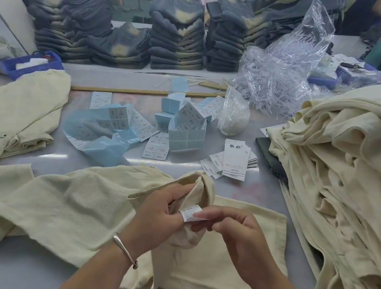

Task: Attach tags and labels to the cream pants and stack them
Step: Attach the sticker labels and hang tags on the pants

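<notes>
Grey and smooth, the bench (pixel 25 265) carries a pair of cream cotton pants (pixel 76 204) spread flat across its near edge. At the raised waistband the left hand (pixel 159 215), with a silver bangle (pixel 124 248) on its wrist, pinches a fold of the cloth and a small white printed label (pixel 191 213) between thumb and fingers. The right hand (pixel 236 234) has its fingers curled, thumb and forefinger pinching the label's free end. A heap of unfolded cream pants (pixel 348 183) lies to the right, and a folded pair (pixel 20 114) sits at the left. Beyond the hands lie white hang tags (pixel 235 159), pale blue sticker sheets (pixel 186 134) and a clear bag of plastic fasteners (pixel 282 69). Stacks of dark washed garments (pixel 179 35) line the far side.
</notes>
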Motion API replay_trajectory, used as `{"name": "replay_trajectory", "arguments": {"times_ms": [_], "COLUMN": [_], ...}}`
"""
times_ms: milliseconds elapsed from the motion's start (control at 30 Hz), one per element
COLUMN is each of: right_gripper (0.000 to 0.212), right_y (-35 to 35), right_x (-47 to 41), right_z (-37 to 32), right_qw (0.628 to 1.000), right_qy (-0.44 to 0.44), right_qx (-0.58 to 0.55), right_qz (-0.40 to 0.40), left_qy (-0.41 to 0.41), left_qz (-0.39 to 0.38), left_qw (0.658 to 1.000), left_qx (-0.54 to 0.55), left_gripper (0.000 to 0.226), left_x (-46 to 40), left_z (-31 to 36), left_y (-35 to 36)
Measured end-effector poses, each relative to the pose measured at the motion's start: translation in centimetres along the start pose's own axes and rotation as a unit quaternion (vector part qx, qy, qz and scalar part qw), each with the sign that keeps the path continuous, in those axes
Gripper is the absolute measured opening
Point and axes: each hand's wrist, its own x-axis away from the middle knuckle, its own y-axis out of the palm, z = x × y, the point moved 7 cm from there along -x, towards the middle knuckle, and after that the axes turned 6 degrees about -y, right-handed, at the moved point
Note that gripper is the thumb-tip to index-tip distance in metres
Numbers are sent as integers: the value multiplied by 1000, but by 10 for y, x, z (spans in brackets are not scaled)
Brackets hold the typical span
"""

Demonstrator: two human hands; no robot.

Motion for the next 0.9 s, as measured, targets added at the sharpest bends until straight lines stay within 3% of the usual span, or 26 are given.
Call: {"name": "replay_trajectory", "arguments": {"times_ms": [200,500,800,900], "right_gripper": [15,37,22,26], "right_y": [-2,3,6,9], "right_x": [-5,-1,2,3], "right_z": [7,1,-10,-9], "right_qw": [998,999,999,998], "right_qy": [32,20,-23,-19], "right_qx": [-23,-35,-12,-36], "right_qz": [48,37,42,41], "left_qy": [-2,-10,2,6], "left_qz": [-8,-21,-31,-28], "left_qw": [1000,998,996,995], "left_qx": [1,53,84,91], "left_gripper": [58,51,45,46], "left_x": [-3,-6,-5,-4], "left_z": [1,0,5,7], "left_y": [-2,-5,-9,-11]}}
